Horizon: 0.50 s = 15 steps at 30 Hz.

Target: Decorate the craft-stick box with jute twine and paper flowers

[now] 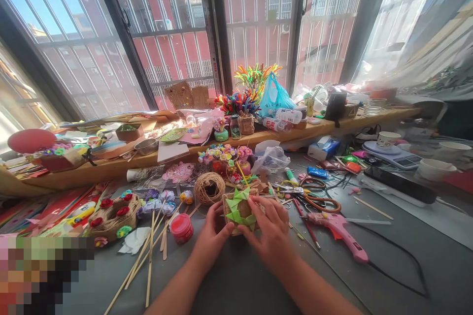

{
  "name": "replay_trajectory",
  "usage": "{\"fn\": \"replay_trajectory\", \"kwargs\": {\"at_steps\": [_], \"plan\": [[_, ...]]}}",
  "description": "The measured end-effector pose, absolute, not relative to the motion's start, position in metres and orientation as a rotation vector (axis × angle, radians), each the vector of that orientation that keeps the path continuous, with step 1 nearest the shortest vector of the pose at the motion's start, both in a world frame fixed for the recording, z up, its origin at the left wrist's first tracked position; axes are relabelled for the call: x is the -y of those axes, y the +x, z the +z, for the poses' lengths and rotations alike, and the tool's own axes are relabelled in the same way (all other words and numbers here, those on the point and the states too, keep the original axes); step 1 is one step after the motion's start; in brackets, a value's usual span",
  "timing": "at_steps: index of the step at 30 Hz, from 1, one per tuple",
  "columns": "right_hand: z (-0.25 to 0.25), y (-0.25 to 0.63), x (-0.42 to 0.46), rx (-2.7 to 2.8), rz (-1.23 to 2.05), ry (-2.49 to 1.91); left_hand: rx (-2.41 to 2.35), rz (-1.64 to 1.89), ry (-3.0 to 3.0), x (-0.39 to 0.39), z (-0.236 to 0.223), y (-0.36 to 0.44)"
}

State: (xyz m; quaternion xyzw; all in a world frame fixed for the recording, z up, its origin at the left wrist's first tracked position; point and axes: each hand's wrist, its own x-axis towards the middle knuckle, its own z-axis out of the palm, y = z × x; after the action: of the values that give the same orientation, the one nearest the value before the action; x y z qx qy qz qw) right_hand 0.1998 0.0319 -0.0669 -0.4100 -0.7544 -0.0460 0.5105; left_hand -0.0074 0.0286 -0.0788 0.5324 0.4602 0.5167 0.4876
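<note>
Between my two hands is a small brown box (228,203) with folded green paper (236,204) in pointed shapes on its face. My left hand (213,229) grips its left side, thumb at the lower edge. On the right, my right hand (268,221) has its fingers on the green paper and the box's right side, covering part of both. Just behind the box lies a ball of twine (209,188). A pink-lidded jar (181,228) stands to the left of my left hand. Right of my right hand lies a pink glue gun (342,231).
Thin wooden sticks (150,261) lie at the left front. A twine-wrapped ring with red roses (114,214) is beyond them. Scissors (321,202), a red pencil (307,226) and the glue gun's cord (410,261) lie at right. A phone (399,184) and a scale (391,155) stand farther right.
</note>
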Motion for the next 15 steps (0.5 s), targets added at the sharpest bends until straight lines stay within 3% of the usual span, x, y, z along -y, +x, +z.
{"fn": "replay_trajectory", "kwargs": {"at_steps": [15], "plan": [[-0.0695, 0.1998, -0.0318, 1.989, -0.159, -0.831, -1.106, 1.292, 1.296, -0.023, -0.0721, -0.0033]]}}
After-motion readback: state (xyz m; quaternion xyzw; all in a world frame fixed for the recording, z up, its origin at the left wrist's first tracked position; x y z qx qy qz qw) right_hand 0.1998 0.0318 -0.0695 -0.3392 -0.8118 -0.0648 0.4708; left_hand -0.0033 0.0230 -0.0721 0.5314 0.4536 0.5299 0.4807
